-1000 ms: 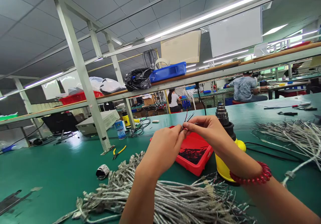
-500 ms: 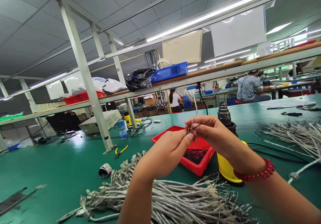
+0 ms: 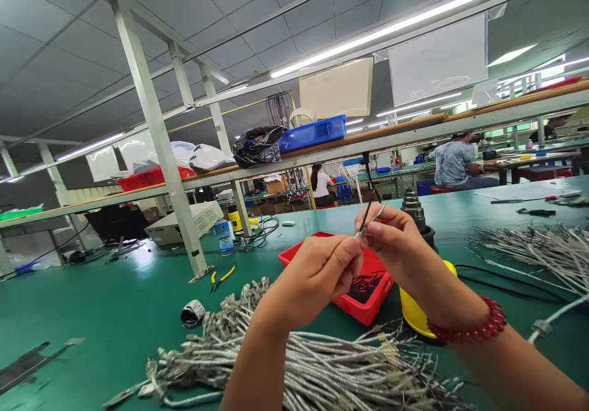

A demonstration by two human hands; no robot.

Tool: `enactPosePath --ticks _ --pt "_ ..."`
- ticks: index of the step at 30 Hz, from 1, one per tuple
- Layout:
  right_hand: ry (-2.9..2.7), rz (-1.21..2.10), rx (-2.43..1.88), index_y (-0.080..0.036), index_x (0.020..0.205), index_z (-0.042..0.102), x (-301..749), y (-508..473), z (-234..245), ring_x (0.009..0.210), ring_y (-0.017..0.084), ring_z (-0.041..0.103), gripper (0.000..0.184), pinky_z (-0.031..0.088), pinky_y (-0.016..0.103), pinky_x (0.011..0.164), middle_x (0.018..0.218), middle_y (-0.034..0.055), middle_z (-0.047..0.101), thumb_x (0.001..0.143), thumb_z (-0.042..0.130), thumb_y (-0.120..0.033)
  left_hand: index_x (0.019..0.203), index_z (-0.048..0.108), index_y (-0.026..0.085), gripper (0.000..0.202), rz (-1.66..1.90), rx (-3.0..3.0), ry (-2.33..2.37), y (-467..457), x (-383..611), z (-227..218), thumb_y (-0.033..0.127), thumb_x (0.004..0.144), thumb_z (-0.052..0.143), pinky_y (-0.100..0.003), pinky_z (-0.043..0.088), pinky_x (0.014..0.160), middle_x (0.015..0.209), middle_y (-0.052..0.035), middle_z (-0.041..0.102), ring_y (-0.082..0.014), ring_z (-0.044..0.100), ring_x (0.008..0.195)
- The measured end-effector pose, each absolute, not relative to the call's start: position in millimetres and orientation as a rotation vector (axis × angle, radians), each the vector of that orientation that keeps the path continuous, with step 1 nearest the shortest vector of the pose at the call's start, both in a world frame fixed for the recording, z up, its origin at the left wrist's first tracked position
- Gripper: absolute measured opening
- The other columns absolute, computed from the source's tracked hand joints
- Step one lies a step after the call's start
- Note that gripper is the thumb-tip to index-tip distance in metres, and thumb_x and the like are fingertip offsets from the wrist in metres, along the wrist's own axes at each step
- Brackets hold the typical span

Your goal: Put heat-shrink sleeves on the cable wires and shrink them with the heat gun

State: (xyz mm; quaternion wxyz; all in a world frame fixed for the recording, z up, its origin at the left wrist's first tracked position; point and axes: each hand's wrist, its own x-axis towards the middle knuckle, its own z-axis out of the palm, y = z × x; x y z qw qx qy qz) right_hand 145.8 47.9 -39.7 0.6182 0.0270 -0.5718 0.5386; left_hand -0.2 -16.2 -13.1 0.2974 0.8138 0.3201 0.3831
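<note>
Silver wire end pinched between two hands above a red tray.

Both hands are closed in a pinch on one thin wire (image 3: 368, 222). The left hand (image 3: 317, 276) holds it low and the right hand (image 3: 391, 239) holds it just above, fingertips almost touching. The wire's long way points up and a little to the right, away from the person, with a dark strand beside a shiny one. Right under the hands sits the red tray (image 3: 368, 303) with dark bits inside. A yellow tool base (image 3: 414, 313) stands just beside the tray, behind the right wrist with its red bead bracelet (image 3: 469, 328). A big heap of silver cables (image 3: 304, 362) lies on the green worktop (image 3: 115, 313), close under the left arm. No writing can be read; the label on the blue can (image 3: 224, 235) is too small.
</note>
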Motion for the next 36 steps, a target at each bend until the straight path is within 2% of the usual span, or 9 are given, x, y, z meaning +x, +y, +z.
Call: enactPosePath --ticks 6,11,16,19,22,26,30,36 --pt "-1.286 1.219 0.071 -0.021 0.063 0.068 135.2 41.5 -42.2 0.048 0.006 0.052 0.015 0.046 0.018 0.050 0.062 -0.0030 0.062 0.067 0.081 -0.028 0.068 0.037 0.019 0.043 1.107 2.039 0.693 -10.4 -6.7 -16.7 0.048 0.099 0.037 -0.018 0.026 0.035 0.044 0.0080 0.034 -0.0051 0.031 0.033" --pt "-1.332 0.912 -0.106 -0.021 0.072 0.070 128.3 31.1 -45.8 0.066 0.012 0.063 0.011 0.055 0.023 0.061 0.070 0.0004 0.066 0.070 0.080 -0.024 0.064 0.037 0.018 0.046 1.229 2.108 0.768 -7.5 -10.2 -16.7 0.048 0.099 0.037 -0.017 0.029 0.037 0.043 0.0078 0.031 -0.0049 0.032 0.034" --pt "-1.432 0.685 -0.209 -0.021 0.086 0.068 123.9 21.4 -50.2 0.077 0.011 0.063 0.006 0.054 0.021 0.069 0.083 0.0008 0.065 0.085 0.067 -0.027 0.062 0.038 0.018 0.047 1.220 2.188 0.889 -5.1 -14.4 -14.5 0.048 0.098 0.039 -0.018 0.032 0.037 0.045 0.0068 0.035 -0.0062 0.040 0.036" --pt "-1.452 0.831 -0.205 -0.021 0.087 0.063 121.5 20.7 -50.5 0.077 0.010 0.061 0.012 0.052 0.020 0.070 0.085 -0.0004 0.062 0.088 0.063 -0.033 0.060 0.042 0.017 0.046 1.231 2.356 1.089 -4.2 -14.6 -13.7 0.042 0.099 0.038 -0.019 0.033 0.043 0.046 0.0054 0.040 -0.0070 0.043 0.039" --pt "-1.384 1.027 -0.204 -0.020 0.079 0.057 118.9 23.6 -49.8 0.075 0.010 0.059 0.021 0.051 0.021 0.070 0.082 -0.0007 0.060 0.084 0.067 -0.038 0.058 0.048 0.015 0.046 1.229 2.689 1.421 -3.3 -12.9 -14.3 0.033 0.099 0.038 -0.023 0.027 0.048 0.046 0.0036 0.045 -0.0075 0.040 0.042" --pt "-1.267 1.262 -0.166 -0.020 0.073 0.059 114.5 30.4 -50.3 0.085 0.014 0.062 0.023 0.051 0.025 0.084 0.083 0.0016 0.066 0.077 0.073 -0.038 0.061 0.059 0.015 0.043 1.240 3.102 1.718 -0.9 -11.1 -15.5 0.030 0.098 0.042 -0.027 0.018 0.050 0.045 0.0015 0.047 -0.0096 0.033 0.042" --pt "-1.185 1.390 -0.125 -0.021 0.080 0.064 109.7 34.6 -52.0 0.085 0.016 0.063 0.020 0.052 0.029 0.084 0.087 0.0022 0.068 0.076 0.073 -0.038 0.062 0.063 0.016 0.045 1.251 3.268 1.871 2.8 -10.0 -16.9 0.029 0.099 0.039 -0.028 0.016 0.051 0.046 -0.0019 0.052 -0.0133 0.040 0.042" --pt "-1.168 1.388 -0.134 -0.025 0.101 0.070 111.4 33.6 -52.7 0.077 0.010 0.059 0.027 0.049 0.020 0.072 0.084 -0.0012 0.065 0.076 0.074 -0.036 0.066 0.062 0.016 0.042 1.079 3.312 1.866 7.9 -6.5 -18.8 0.022 0.099 0.037 -0.029 0.014 0.049 0.049 -0.0029 0.056 -0.0147 0.045 0.041"
